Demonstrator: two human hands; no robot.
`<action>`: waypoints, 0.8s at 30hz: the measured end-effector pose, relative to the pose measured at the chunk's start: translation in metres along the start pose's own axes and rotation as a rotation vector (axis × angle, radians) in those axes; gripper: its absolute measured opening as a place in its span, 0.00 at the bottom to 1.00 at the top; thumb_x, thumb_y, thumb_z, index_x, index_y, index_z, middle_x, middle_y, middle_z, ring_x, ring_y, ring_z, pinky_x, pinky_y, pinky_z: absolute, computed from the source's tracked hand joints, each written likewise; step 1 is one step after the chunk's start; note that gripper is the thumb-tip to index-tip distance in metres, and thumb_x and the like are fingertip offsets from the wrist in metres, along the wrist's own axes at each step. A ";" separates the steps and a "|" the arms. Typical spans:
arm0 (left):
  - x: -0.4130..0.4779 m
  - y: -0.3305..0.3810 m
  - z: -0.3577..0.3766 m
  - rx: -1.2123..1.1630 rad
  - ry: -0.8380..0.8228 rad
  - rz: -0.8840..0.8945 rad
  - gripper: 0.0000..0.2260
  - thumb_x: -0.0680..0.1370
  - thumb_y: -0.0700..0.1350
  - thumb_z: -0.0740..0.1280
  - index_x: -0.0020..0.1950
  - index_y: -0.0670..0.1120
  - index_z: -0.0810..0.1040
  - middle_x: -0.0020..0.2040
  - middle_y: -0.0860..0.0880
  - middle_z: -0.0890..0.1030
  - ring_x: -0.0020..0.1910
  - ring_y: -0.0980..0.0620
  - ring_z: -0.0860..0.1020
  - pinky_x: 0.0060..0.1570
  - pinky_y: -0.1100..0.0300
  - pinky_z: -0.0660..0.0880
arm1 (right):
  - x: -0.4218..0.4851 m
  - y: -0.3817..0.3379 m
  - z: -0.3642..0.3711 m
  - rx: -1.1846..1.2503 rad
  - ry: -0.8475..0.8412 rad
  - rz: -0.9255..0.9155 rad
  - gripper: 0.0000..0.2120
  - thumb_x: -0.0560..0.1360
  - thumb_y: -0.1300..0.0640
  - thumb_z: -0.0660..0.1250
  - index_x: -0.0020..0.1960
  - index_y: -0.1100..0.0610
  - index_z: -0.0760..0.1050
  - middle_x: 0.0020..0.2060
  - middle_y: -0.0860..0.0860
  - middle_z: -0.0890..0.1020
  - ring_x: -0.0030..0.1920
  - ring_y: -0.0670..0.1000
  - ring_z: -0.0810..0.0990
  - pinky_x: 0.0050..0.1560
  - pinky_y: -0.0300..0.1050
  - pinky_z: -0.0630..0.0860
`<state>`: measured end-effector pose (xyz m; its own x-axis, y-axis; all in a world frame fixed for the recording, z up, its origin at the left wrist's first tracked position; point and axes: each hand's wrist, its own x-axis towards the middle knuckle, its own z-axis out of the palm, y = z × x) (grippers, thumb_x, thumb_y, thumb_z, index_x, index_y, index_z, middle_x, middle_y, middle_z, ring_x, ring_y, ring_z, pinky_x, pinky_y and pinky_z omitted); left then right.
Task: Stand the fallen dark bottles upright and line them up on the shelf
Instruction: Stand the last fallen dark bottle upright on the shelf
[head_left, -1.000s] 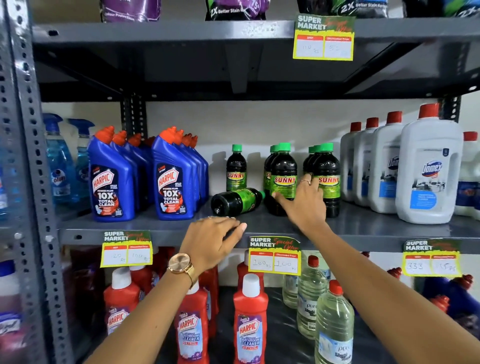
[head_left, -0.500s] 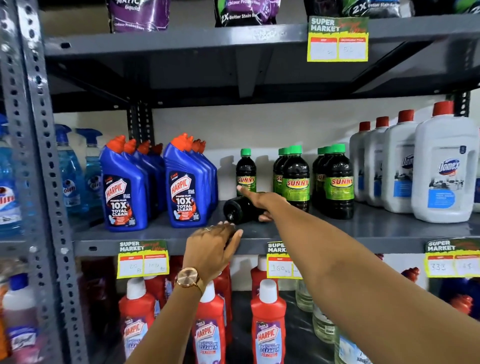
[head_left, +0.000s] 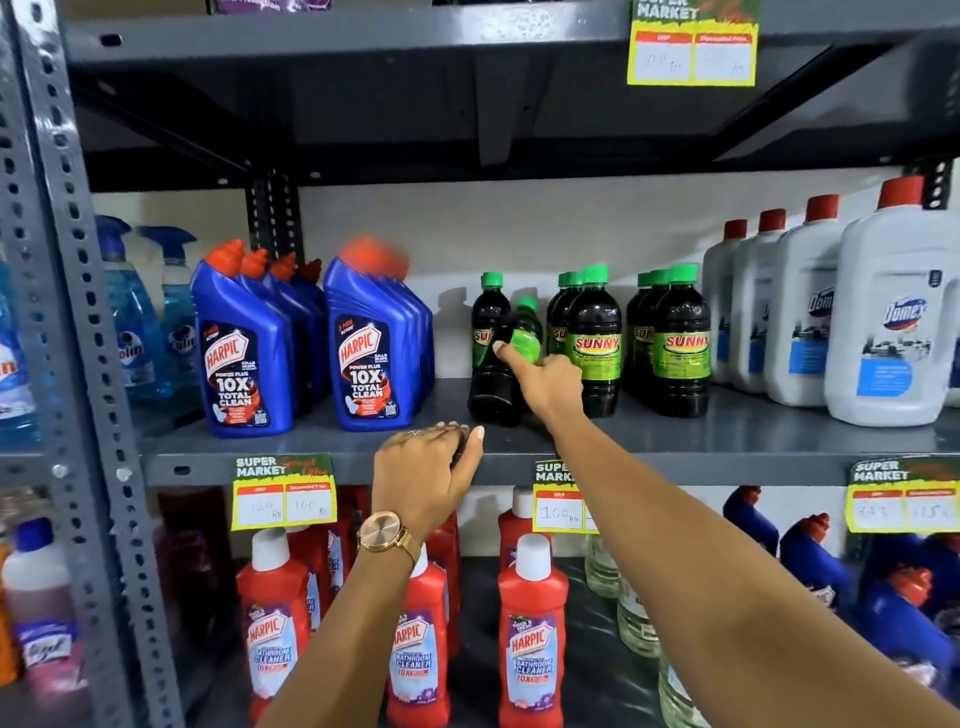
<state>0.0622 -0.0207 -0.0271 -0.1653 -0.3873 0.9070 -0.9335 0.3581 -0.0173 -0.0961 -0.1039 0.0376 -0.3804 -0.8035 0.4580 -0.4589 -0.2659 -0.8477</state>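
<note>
A dark bottle (head_left: 491, 387) with a green cap and green label leans steeply, cap up and to the right, its base on the grey shelf (head_left: 727, 439). My right hand (head_left: 545, 387) is shut on its middle, index finger along the label. Right behind it stands one upright dark bottle (head_left: 488, 306). To the right, two short rows of upright SUNNY bottles (head_left: 595, 345) (head_left: 681, 345) stand front to back. My left hand (head_left: 431, 462) rests on the shelf's front edge, fingers laid over it, holding nothing.
Blue Harpic bottles (head_left: 244, 358) stand left of the dark ones, white Domex jugs (head_left: 893, 332) to the right, blue spray bottles (head_left: 130, 322) at far left. The upper shelf (head_left: 363, 36) hangs low overhead. Red Harpic bottles (head_left: 532, 634) fill the shelf below.
My right hand left the upright bottles, reached to the bottle lying on its side, took hold and tipped it up to a steep lean. The left hand stayed on the shelf edge.
</note>
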 end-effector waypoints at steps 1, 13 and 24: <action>0.000 0.000 0.001 0.002 0.011 0.004 0.20 0.78 0.54 0.57 0.36 0.47 0.83 0.35 0.52 0.85 0.34 0.52 0.82 0.34 0.60 0.73 | -0.001 -0.002 0.000 0.001 0.021 -0.066 0.27 0.63 0.31 0.70 0.31 0.54 0.69 0.31 0.51 0.76 0.37 0.56 0.76 0.30 0.42 0.65; 0.000 -0.001 0.005 -0.002 0.036 0.012 0.19 0.77 0.53 0.58 0.36 0.47 0.84 0.37 0.53 0.86 0.37 0.53 0.83 0.35 0.61 0.75 | -0.003 -0.003 0.009 0.049 -0.231 -0.070 0.33 0.66 0.52 0.77 0.65 0.60 0.68 0.57 0.57 0.80 0.56 0.56 0.79 0.51 0.45 0.78; 0.001 -0.001 0.003 -0.012 0.040 0.005 0.19 0.77 0.53 0.57 0.38 0.48 0.85 0.39 0.52 0.86 0.39 0.53 0.84 0.36 0.61 0.75 | -0.003 0.001 0.008 0.048 -0.279 -0.063 0.30 0.67 0.56 0.76 0.65 0.61 0.70 0.56 0.56 0.81 0.57 0.55 0.79 0.52 0.43 0.73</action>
<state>0.0618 -0.0236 -0.0279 -0.1567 -0.3512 0.9231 -0.9287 0.3705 -0.0166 -0.0890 -0.1060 0.0337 -0.1131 -0.8982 0.4247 -0.4333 -0.3401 -0.8346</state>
